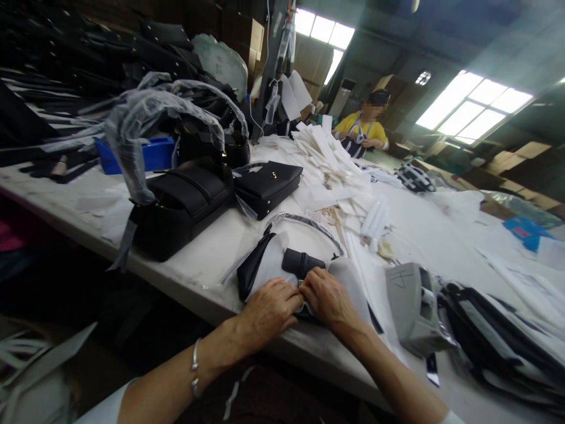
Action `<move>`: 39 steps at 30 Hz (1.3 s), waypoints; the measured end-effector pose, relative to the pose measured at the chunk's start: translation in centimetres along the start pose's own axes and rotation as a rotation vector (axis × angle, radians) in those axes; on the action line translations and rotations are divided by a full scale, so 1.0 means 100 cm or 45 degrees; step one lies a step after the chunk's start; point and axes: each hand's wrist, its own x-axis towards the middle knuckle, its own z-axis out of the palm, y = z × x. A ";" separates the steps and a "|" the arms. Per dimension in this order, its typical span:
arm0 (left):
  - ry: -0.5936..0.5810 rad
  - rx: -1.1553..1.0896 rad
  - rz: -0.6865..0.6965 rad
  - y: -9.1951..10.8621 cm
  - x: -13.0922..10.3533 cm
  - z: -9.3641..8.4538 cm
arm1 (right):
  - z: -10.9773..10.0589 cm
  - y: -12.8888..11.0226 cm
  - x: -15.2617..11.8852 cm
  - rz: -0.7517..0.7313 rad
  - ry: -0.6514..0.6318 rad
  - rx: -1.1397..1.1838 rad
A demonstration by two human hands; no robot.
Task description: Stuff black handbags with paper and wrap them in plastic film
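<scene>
A black handbag (251, 268) lies near the table's front edge, partly covered by white wrapping sheet (266, 266). Its black flap strap (304, 263) shows between the sheets, and the handle (309, 222), wrapped in clear plastic, arches behind it. My left hand (274, 306) rests on the front of the bag with its fingers curled in. Against it, my right hand (324, 294) has its fingers bent down at the lower end of the flap strap. Both sets of fingertips meet there, and what they pinch is hidden.
Left of the bag stand a large black handbag (180, 200) and a smaller black bag (269, 182). A blue bin (136, 156) sits behind them. White strips (326, 159) pile up beyond. At right are a tape dispenser (412, 306) and black bags (494, 335). A person in yellow (364, 126) works across.
</scene>
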 end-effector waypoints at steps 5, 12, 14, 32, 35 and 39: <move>0.033 0.036 0.025 0.004 0.004 -0.012 | -0.010 0.002 -0.006 0.091 0.111 0.027; -0.006 0.108 0.030 0.007 0.011 -0.030 | -0.022 0.051 -0.003 0.282 0.067 -0.087; -0.005 0.142 0.020 0.007 0.010 -0.025 | -0.017 0.058 -0.002 0.203 -0.010 -0.145; 0.104 0.166 -0.056 0.001 0.002 0.004 | -0.018 0.070 0.049 0.571 -0.080 -0.164; 0.135 0.178 -0.056 0.000 0.003 0.007 | -0.019 0.069 0.050 0.609 -0.106 -0.129; 0.125 0.190 -0.029 -0.001 0.001 0.008 | -0.018 0.068 0.055 0.675 -0.153 -0.109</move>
